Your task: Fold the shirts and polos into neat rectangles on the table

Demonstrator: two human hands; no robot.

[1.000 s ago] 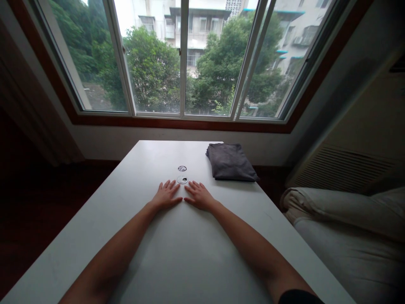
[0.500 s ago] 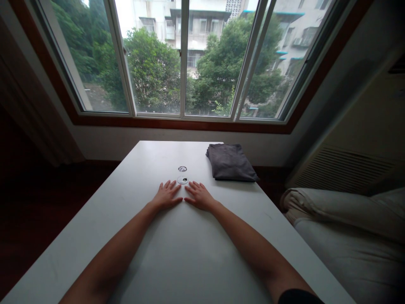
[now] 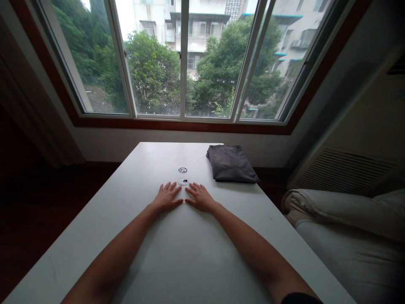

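My left hand (image 3: pixel 167 197) lies flat on the white table (image 3: pixel 186 253), palm down with its fingers spread. Beside it my right hand (image 3: pixel 200 197) rests the same way, and the two thumbs point at each other with a small gap between them. Neither hand holds anything. Just beyond the fingertips is a round grommet (image 3: pixel 180 181) with a dark opening, set in the tabletop. Behind that sits a smaller round disc (image 3: pixel 182 170). A folded dark grey cloth (image 3: pixel 232 164) lies to the right of my right hand, near the table's far right edge, untouched.
A wide sliding window (image 3: pixel 183 117) with a brown wooden frame spans the wall past the table's far edge. At the right stands a pale cloth-covered sofa (image 3: pixel 348 240), close to the table's side. A curtain (image 3: pixel 31 105) hangs at the left over a dark floor.
Both hands stay flat in the same place on the table. The whole view has shifted down very slightly.
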